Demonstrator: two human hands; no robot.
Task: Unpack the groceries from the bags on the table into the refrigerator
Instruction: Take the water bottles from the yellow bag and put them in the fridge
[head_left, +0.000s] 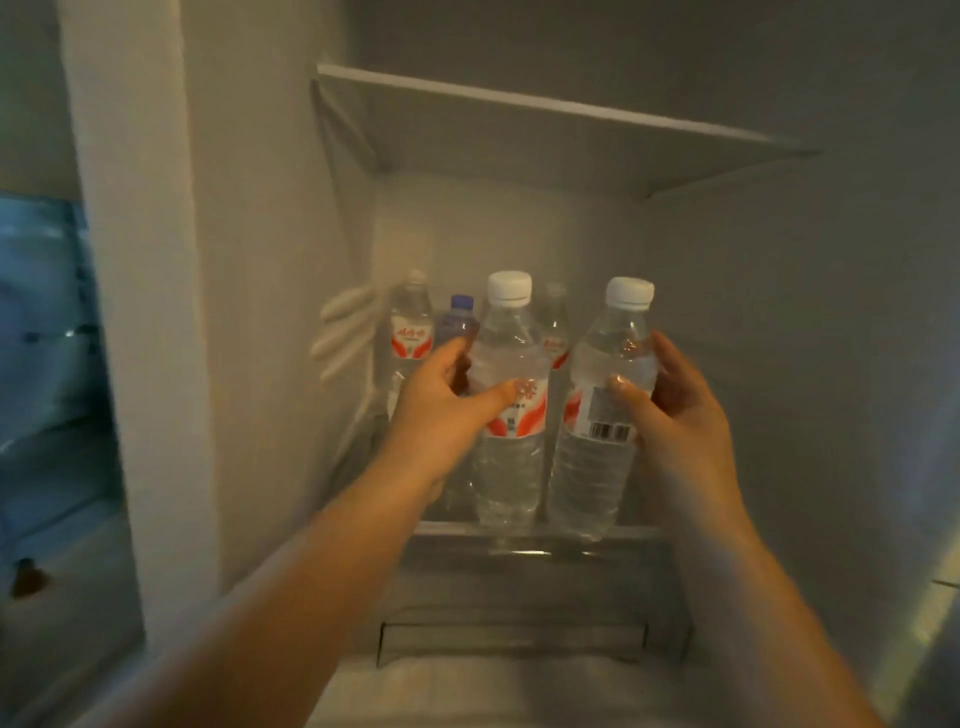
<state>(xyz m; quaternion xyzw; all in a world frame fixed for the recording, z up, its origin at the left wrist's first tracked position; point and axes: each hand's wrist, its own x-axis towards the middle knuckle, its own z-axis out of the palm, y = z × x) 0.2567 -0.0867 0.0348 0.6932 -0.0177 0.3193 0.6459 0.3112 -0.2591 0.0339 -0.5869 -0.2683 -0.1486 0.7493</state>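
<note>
Inside the refrigerator, my left hand (441, 410) grips a clear water bottle (509, 467) with a white cap and red label. My right hand (675, 410) grips a second white-capped water bottle (592, 478), its barcode facing me. Both bottles are upright at the front edge of a glass shelf (639, 532). Behind them stand three more bottles: a red-labelled bottle (410, 332) at the left, a blue-capped bottle (460, 317), and another bottle (556, 322) partly hidden between the two I hold.
An upper shelf (545, 135) spans the compartment above the bottles. A clear drawer (519, 603) sits below the glass shelf. The white refrigerator wall (260, 260) is at the left, with a blurred blue area (47, 338) beyond it.
</note>
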